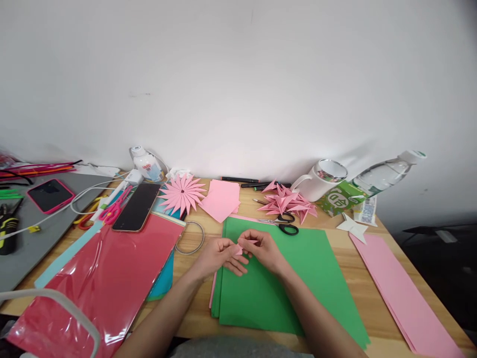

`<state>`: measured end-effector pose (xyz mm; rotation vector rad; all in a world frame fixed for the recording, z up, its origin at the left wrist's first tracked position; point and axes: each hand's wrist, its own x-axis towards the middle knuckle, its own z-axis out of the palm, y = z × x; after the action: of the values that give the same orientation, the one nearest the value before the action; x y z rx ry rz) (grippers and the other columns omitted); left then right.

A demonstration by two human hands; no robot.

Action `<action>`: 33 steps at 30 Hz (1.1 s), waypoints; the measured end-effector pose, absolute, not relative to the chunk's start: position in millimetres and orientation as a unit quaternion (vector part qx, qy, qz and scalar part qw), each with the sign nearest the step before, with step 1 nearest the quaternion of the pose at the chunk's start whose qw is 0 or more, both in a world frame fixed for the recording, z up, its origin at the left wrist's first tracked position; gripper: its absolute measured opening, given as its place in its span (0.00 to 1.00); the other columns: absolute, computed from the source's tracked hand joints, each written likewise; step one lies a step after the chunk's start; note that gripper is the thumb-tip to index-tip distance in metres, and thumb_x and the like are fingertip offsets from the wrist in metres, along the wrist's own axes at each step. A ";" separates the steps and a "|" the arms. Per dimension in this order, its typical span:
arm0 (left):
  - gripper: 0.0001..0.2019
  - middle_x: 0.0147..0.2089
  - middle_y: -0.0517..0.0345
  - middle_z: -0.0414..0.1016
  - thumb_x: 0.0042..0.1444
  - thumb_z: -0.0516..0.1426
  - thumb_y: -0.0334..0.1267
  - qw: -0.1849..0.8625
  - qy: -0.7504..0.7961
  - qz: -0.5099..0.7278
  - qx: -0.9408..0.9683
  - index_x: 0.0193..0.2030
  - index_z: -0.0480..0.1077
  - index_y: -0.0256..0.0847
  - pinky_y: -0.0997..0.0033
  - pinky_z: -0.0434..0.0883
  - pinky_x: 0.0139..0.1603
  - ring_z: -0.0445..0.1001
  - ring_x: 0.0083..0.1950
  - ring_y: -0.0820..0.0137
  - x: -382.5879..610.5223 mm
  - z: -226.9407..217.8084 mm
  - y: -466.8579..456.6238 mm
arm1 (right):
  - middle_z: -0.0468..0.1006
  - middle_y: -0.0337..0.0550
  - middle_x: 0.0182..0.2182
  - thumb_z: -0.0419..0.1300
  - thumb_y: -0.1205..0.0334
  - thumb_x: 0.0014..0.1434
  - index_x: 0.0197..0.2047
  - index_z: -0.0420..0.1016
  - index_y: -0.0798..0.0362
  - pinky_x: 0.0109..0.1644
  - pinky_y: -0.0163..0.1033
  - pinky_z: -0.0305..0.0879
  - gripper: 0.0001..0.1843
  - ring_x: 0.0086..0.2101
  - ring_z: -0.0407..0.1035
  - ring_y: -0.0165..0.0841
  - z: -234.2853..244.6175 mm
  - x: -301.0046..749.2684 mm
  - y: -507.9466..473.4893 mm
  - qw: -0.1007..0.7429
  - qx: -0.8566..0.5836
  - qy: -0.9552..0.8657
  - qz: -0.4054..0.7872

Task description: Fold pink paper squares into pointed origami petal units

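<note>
Pink paper (239, 251), mid-frame, is finger-pinched between left hand (222, 256) and right hand (264, 248); wooden tabletop (354, 273) extends beyond the right edge of green sheets (261, 298).

Craft spot, home/office unclear: wood worktop (197, 308), back edge agst. white wall (238, 89); folded pink pieces (283, 201), pens (239, 179) & mug (316, 183) nr. back edge, bottle (383, 176) nr. back R corner.

The small folded paper (239, 250) is pink, as are the rosette (182, 191) and square sheets (223, 197). The large sheets (316, 273) are green, the counter (197, 303) light brown with wood grain, the mug (316, 184) white, the carton (337, 199) green with white lettering.
</note>
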<state>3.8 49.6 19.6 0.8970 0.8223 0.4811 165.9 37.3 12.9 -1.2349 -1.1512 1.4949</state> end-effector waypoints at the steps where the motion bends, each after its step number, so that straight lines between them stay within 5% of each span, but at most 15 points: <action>1: 0.20 0.28 0.47 0.79 0.47 0.62 0.51 0.789 0.384 0.220 0.426 0.30 0.67 0.32 0.70 0.75 0.25 0.78 0.26 0.64 3.7 20.6 49.1 | 0.69 0.34 0.18 0.66 0.47 0.46 0.25 0.71 0.56 0.22 0.30 0.56 0.19 0.19 0.60 0.23 13.3 165.9 36.8 0.428 -0.488 -0.459 0.606; 7: 0.17 0.21 0.54 0.76 0.50 0.60 0.49 0.774 0.362 0.226 0.468 0.28 0.65 0.35 0.76 0.70 0.16 0.75 0.19 0.68 4.4 26.7 45.5 | 0.67 0.34 0.16 0.67 0.49 0.44 0.24 0.72 0.58 0.20 0.28 0.50 0.19 0.17 0.56 0.21 13.4 166.4 36.2 0.422 -0.440 -0.368 0.702; 13: 0.19 0.18 0.57 0.73 0.49 0.59 0.53 0.767 0.384 0.220 0.465 0.29 0.64 0.36 0.77 0.67 0.11 0.73 0.15 0.68 4.3 18.4 49.5 | 0.73 0.36 0.20 0.67 0.50 0.45 0.30 0.77 0.56 0.23 0.30 0.60 0.17 0.19 0.62 0.23 13.3 169.9 37.4 0.427 -0.466 -0.446 0.634; 20: 0.20 0.30 0.50 0.78 0.44 0.64 0.47 0.736 0.372 0.325 0.463 0.37 0.68 0.33 0.68 0.75 0.27 0.77 0.26 0.67 3.8 21.6 51.5 | 0.72 0.36 0.18 0.66 0.49 0.47 0.27 0.74 0.56 0.23 0.32 0.64 0.17 0.19 0.63 0.25 10.4 166.5 38.5 0.476 -0.485 -0.442 0.585; 33: 0.15 0.23 0.58 0.74 0.48 0.61 0.47 0.642 0.424 0.388 0.507 0.33 0.72 0.35 0.71 0.74 0.24 0.74 0.23 0.71 7.2 24.0 49.2 | 0.74 0.44 0.32 0.65 0.59 0.52 0.33 0.76 0.52 0.35 0.37 0.67 0.07 0.34 0.69 0.34 8.8 163.2 31.9 0.513 -0.466 -0.600 0.399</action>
<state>7.2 49.2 24.0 1.1565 0.9655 0.8847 163.2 31.9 8.8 -1.1218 -1.4442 0.9597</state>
